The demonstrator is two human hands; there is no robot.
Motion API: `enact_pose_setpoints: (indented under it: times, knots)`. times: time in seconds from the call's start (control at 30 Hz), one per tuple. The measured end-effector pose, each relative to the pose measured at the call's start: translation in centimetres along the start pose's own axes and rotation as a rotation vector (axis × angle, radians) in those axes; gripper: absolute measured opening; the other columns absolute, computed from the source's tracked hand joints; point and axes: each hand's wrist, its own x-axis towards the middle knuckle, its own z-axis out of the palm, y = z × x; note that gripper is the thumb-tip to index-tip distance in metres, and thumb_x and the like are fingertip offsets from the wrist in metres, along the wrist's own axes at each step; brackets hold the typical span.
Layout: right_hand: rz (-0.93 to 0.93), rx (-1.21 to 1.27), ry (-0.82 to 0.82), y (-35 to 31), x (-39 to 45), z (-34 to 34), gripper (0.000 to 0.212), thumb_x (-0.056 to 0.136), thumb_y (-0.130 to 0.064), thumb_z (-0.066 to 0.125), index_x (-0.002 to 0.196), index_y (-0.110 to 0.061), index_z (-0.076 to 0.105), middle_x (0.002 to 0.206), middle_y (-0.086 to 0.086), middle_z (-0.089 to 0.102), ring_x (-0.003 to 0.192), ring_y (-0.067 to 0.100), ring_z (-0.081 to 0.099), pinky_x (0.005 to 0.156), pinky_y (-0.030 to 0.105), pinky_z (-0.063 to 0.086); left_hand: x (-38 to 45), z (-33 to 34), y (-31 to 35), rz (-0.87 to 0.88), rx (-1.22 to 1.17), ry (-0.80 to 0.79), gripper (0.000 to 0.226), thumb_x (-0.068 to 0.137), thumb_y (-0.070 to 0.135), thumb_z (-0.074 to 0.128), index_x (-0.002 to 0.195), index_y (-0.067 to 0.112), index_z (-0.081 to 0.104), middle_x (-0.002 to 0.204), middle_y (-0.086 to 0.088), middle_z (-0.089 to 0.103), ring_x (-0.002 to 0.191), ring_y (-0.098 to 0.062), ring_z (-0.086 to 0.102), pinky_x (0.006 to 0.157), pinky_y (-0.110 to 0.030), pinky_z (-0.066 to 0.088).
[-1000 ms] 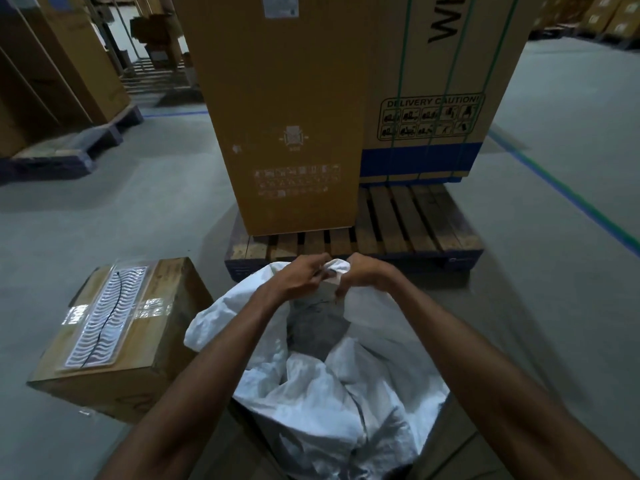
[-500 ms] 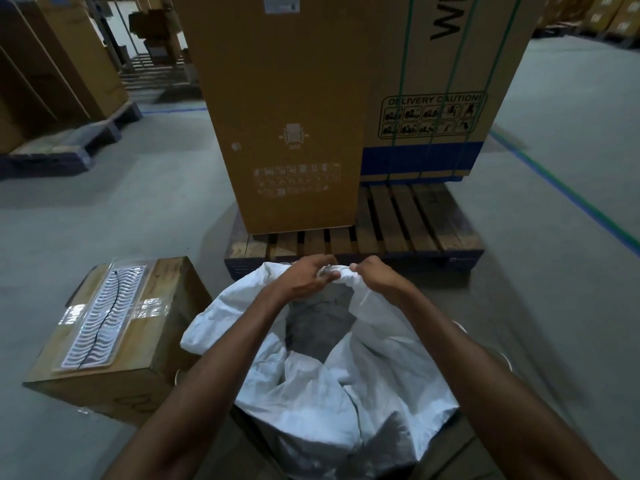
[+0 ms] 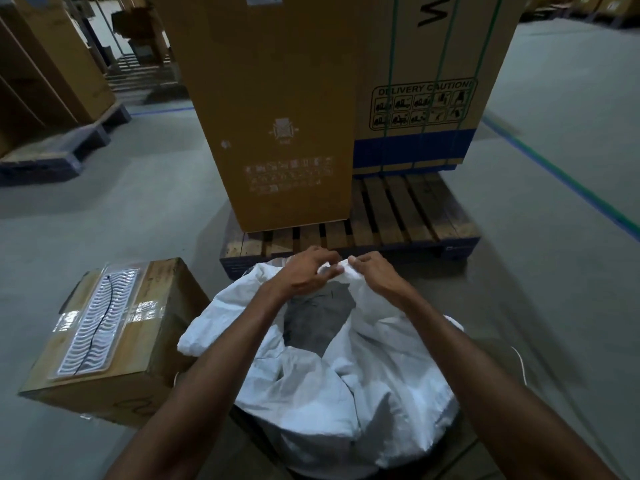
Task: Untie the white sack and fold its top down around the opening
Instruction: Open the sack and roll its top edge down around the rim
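Note:
A crumpled white woven sack [image 3: 349, 393] stands on the floor in front of me, its mouth partly open onto a dark grey inside. My left hand [image 3: 306, 271] and my right hand [image 3: 375, 275] both pinch the far edge of the sack's top, fingertips almost touching, holding a small bunch of white fabric between them. Both forearms reach over the sack. A thin white string [image 3: 521, 363] trails off the sack's right side.
A taped cardboard box [image 3: 114, 337] sits on the floor to the left of the sack. Just beyond the hands is a wooden pallet [image 3: 391, 220] carrying two tall cardboard cartons [image 3: 277, 109]. More pallets and cartons line the far left. Grey concrete floor lies to the right.
My hands drew apart along the sack's far rim half a second ago and have come back together, pinching the fabric at one spot. The sack's mouth shows a bit wider.

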Motion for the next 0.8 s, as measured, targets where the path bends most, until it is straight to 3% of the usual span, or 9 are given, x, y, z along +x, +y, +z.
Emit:
enact_pose_setpoints:
  times: [0.1, 0.23, 0.3, 0.37, 0.47, 0.6, 0.67, 0.73, 0.8]
  knots:
    - [-0.007, -0.001, -0.008, 0.1, 0.0, -0.7, 0.043, 0.105, -0.049, 0.045, 0.109, -0.016, 0.073, 0.097, 0.006, 0.072, 0.090, 0.023, 0.068, 0.089, 0.045, 0.055, 0.9, 0.9, 0.7, -0.020, 0.049, 0.075, 0.029, 0.105, 0.039, 0.047, 0.094, 0.017, 0.064, 0.092, -0.002, 0.059, 0.091, -0.020, 0.051, 0.080, -0.042, 0.044]
    - [-0.112, -0.528, 0.213, 1.1, -1.4, -0.2, 0.049, 0.103, -0.062, 0.034, 0.108, -0.021, 0.060, 0.099, 0.001, 0.065, 0.089, 0.023, 0.062, 0.080, 0.039, 0.050, 2.5, 0.8, 0.1, -0.220, -0.002, 0.160, 0.041, 0.098, 0.043, 0.046, 0.088, 0.017, 0.076, 0.089, 0.001, 0.071, 0.083, -0.020, 0.061, 0.078, -0.037, 0.048]
    - [-0.104, -0.644, 0.317, 1.8, -1.8, -0.1, 0.045, 0.105, -0.056, 0.033, 0.105, -0.019, 0.059, 0.102, 0.005, 0.068, 0.091, 0.027, 0.064, 0.079, 0.039, 0.048, 2.8, 0.5, -0.2, -0.265, -0.126, 0.129, 0.044, 0.095, 0.048, 0.045, 0.075, 0.017, 0.069, 0.078, 0.003, 0.066, 0.077, -0.026, 0.060, 0.070, -0.035, 0.045]
    - [-0.052, -0.506, 0.308, 1.6, -1.9, -0.5, 0.043, 0.107, -0.050, 0.035, 0.104, -0.016, 0.062, 0.106, 0.010, 0.069, 0.093, 0.028, 0.065, 0.080, 0.039, 0.049, 2.7, 0.7, 0.0, -0.195, -0.144, 0.108, 0.047, 0.098, 0.054, 0.042, 0.087, 0.018, 0.069, 0.089, -0.001, 0.069, 0.085, -0.025, 0.062, 0.077, -0.040, 0.050]
    - [0.098, -0.053, 0.129, 0.5, -1.1, -1.4, 0.039, 0.108, -0.046, 0.042, 0.110, -0.014, 0.065, 0.106, 0.010, 0.068, 0.090, 0.021, 0.063, 0.079, 0.036, 0.049, 1.9, 1.7, 0.7, 0.000, -0.030, 0.066, 0.054, 0.100, 0.066, 0.033, 0.131, 0.031, 0.060, 0.132, 0.002, 0.064, 0.112, -0.016, 0.056, 0.094, -0.039, 0.045]
    - [0.145, 0.040, 0.024, 0.4, -0.8, -2.2, 0.054, 0.105, -0.056, 0.041, 0.113, -0.013, 0.072, 0.101, 0.011, 0.073, 0.098, 0.032, 0.070, 0.086, 0.041, 0.052, 2.2, 2.2, 2.5, 0.001, -0.024, 0.107, 0.040, 0.104, 0.047, 0.043, 0.080, 0.019, 0.058, 0.080, -0.003, 0.060, 0.080, -0.026, 0.058, 0.075, -0.045, 0.047]
    - [0.010, -0.172, 0.119, 1.2, -1.4, -1.7, 0.057, 0.103, -0.062, 0.037, 0.112, -0.017, 0.071, 0.102, 0.004, 0.071, 0.100, 0.029, 0.068, 0.083, 0.039, 0.050, 2.8, 1.9, 3.3, -0.089, 0.003, 0.179, 0.039, 0.098, 0.046, 0.047, 0.069, 0.021, 0.058, 0.071, -0.001, 0.060, 0.077, -0.030, 0.064, 0.072, -0.041, 0.049]
    - [-0.054, -0.521, 0.301, 2.0, -2.0, -1.1, 0.056, 0.103, -0.063, 0.032, 0.115, -0.018, 0.064, 0.107, 0.003, 0.066, 0.102, 0.026, 0.065, 0.087, 0.039, 0.048, 3.5, 1.7, 3.4, -0.254, -0.049, 0.222, 0.041, 0.092, 0.049, 0.052, 0.081, 0.015, 0.071, 0.081, -0.003, 0.067, 0.081, -0.028, 0.068, 0.076, -0.038, 0.053]
    - [-0.046, -0.599, 0.415, 3.0, -1.9, -0.6, 0.051, 0.105, -0.057, 0.033, 0.113, -0.015, 0.062, 0.108, 0.005, 0.067, 0.101, 0.026, 0.066, 0.085, 0.035, 0.047, 3.7, 1.3, 3.3, -0.304, -0.113, 0.196, 0.045, 0.094, 0.052, 0.056, 0.082, 0.012, 0.072, 0.082, 0.000, 0.069, 0.079, -0.024, 0.068, 0.074, -0.036, 0.054]
